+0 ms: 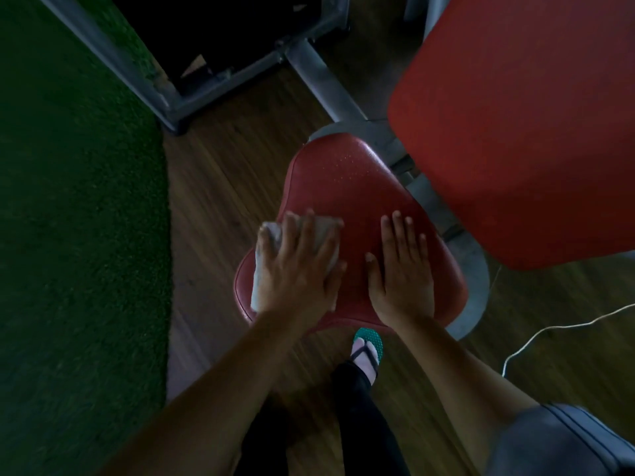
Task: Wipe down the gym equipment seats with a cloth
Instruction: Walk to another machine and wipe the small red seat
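Left hand (298, 266) is pressed flat on the cloth (321, 235), fingers spread, palm pinning it to the red seat (357, 187). Not a pinch or a fist, just flat downward pressure. Right hand (402, 269) lies flat and empty on the bare seat just beside it, thumb side toward the cloth; looks like bracing, holding nothing.

Cloth sits under the left palm on the seat's left half. A folded grey-white corner sticks out past the fingertips, and another strip shows outboard of the little-finger side, at the seat's edge.

Handling, my read:
- cloth is light, soft and limp; it'll bunch or slide out unless pressure stays over its middle. Flat palm is the right hold, or gather an edge with the thumb.
- seat is padded vinyl, smooth with a perforated patch ahead of the fingertips; probably slick, slight give, no fragility concern.
- far end of the seat, beyond both hands, likely still needs covering.

Containers: none in view, no bucket or spray bottle.

Red backrest pad (515, 115) is up and to the right of the bracing hand, well clear of it. Wood floor (220, 187) lies below, green turf (79, 218) off to the left.
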{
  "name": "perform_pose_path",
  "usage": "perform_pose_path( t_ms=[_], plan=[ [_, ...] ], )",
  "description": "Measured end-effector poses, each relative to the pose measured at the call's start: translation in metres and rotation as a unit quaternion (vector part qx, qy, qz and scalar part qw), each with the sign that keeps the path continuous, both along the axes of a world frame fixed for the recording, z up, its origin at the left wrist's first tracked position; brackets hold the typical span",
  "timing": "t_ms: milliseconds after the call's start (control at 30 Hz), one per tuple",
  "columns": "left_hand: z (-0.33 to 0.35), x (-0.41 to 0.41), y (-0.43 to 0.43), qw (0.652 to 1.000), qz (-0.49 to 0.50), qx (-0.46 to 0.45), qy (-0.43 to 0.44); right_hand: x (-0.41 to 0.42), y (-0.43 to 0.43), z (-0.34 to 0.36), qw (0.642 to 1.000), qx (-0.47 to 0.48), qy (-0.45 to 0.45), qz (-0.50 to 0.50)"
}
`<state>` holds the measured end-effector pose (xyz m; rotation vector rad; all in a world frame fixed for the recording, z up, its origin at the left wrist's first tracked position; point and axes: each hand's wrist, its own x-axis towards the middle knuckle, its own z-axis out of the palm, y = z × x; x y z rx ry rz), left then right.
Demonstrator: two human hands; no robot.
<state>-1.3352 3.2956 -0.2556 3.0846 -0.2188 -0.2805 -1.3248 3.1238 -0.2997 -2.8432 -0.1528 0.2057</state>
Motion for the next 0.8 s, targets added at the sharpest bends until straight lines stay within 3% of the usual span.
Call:
perform_pose_path(
  t_ms=[67,133,300,333,400,500,567,700,733,800],
  plan=[
    [0.006,-0.03,0.015,0.997,-0.074,-0.009,0.011,0.0,0.0,0.0,1.0,0.006,0.0,-0.001],
    [0.006,-0.038,0.033,0.997,-0.077,-0.014,0.02,0.0,0.0,0.0,1.0,0.009,0.003,0.0],
    [0.002,0.015,0.016,0.985,0.172,-0.007,0.033,0.001,0.001,-0.002,1.0,0.01,-0.002,-0.006],
    [0.0,0.011,0.009,0.989,0.145,0.009,0.025,0.001,0.0,-0.002,1.0,0.012,-0.004,-0.004],
    [0.002,-0.014,0.003,1.0,-0.005,0.012,0.025,-0.001,-0.002,-0.002,1.0,0.015,-0.002,0.002],
    [0.005,-0.028,0.025,0.987,-0.154,-0.014,0.044,0.0,-0.003,-0.002,1.0,0.029,0.001,0.003],
    [-0.001,0.002,0.035,0.987,-0.155,0.005,0.047,0.003,-0.005,-0.002,1.0,0.03,-0.004,-0.001],
    [-0.011,0.083,0.018,0.997,0.038,-0.017,0.06,0.009,-0.011,-0.002,1.0,0.013,-0.011,-0.001],
    [-0.014,0.088,0.01,0.998,0.045,0.001,0.05,0.009,-0.012,-0.002,1.0,0.016,-0.011,-0.001],
    [-0.015,0.081,-0.001,0.998,-0.046,0.034,0.024,0.008,-0.014,-0.002,1.0,0.021,-0.013,-0.006]
  ],
)
